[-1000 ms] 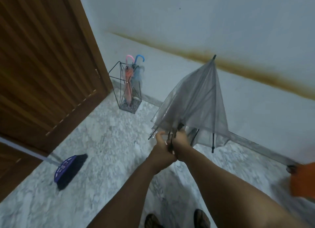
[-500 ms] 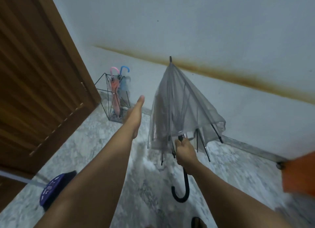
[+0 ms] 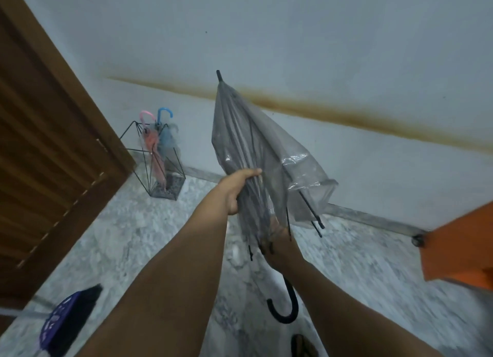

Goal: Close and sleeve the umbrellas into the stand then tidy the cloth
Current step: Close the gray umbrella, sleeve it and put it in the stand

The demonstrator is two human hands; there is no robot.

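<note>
From the head view, the clear umbrella (image 3: 256, 154) is held upright in front of the person, its tip toward the wall and its black hooked handle (image 3: 286, 306) hanging below the hands. It is folded but loose: one flap of canopy with two rib ends sticks out on the side away from the stand.

The left hand (image 3: 236, 188) grips the canopy from the stand side, its fingers (image 3: 252, 172) wrapped round the gathered plastic and ribs. The right hand (image 3: 277, 239) is lower, just above the handle, seen partly through the plastic. Its fingers seem clamped round the shaft, though the canopy blurs them.

The wire stand (image 3: 160, 159) sits on the marble floor (image 3: 120, 236) against the wall, beside the wooden door (image 3: 45, 148) and well apart from the clear umbrella. A pink umbrella (image 3: 152, 146) and a blue umbrella (image 3: 165, 135) already stand in it, handles up.

The step in hand looks like gathering the canopy. To do it well, the right hand should hold the shaft steady while the left sweeps round to the loose flap, draws it in with its ribs and twists the plastic one way, so nothing snags on the wires of the stand.

A broom head (image 3: 66, 322) lies on the floor near the door, on the person's side of the stand.
</note>
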